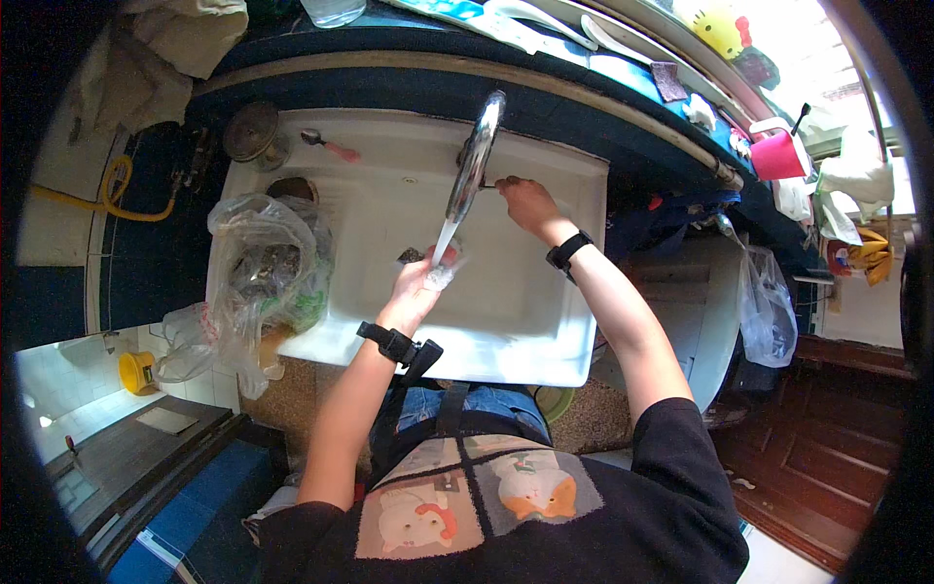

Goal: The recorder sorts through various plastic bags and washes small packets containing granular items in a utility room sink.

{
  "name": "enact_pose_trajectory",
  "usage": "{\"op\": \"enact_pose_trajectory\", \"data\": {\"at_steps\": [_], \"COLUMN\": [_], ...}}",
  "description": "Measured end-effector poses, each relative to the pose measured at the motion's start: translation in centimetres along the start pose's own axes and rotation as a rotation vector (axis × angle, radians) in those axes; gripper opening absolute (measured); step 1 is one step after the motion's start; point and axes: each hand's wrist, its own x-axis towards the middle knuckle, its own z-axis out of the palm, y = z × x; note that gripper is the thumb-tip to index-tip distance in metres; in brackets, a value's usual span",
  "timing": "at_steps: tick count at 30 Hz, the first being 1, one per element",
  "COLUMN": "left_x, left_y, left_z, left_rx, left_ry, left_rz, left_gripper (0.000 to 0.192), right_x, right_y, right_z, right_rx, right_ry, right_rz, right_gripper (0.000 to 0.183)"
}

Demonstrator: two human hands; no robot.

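Observation:
Water runs from a chrome faucet (478, 157) over a white sink (503, 292). Beneath the stream, my left hand (416, 285) holds a small wet item, partly reddish and partly clear (441, 266); splashing blurs it, so its kind cannot be told. A small dark piece (411, 255) shows at the fingers of that hand. My right hand (527, 203) is to the right of the faucet, its fingers closed on a thin faucet lever (487, 187). Both wrists wear black straps.
Plastic bags (270, 270) with dark contents fill the sink's left side. A lidded jar (255, 139) and a pink-handled spoon (336, 148) lie at its back left. A pink cup (779, 155) stands on the right ledge, above a white appliance (686, 306).

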Motion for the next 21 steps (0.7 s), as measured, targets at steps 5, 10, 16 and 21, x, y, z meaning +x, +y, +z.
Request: {"op": "enact_pose_trajectory", "data": {"at_steps": [5, 10, 16, 21], "left_x": [0.4, 0.8, 0.9, 1.8], "left_y": [-0.6, -0.6, -0.4, -1.7], "left_z": [0.9, 1.3, 1.7, 0.9], "left_rx": [0.092, -0.060, 0.074, 0.433], "left_ry": [0.032, 0.167, 0.013, 0.191], "left_rz": [0.026, 0.048, 0.041, 0.193], "left_gripper": [0.023, 0.026, 0.024, 0.024], "right_x": [0.2, 0.3, -0.3, -3.8], "right_y": [0.7, 0.6, -0.9, -4.8], "right_z": [-0.3, -0.4, -1.8, -1.9], "right_rx": [-0.027, 0.016, 0.049, 0.497], "right_ry": [-0.054, -0.017, 0.029, 0.197], "right_rz": [0.007, -0.009, 0.152, 0.442], "right_gripper": [0.025, 0.023, 0.025, 0.028]}}
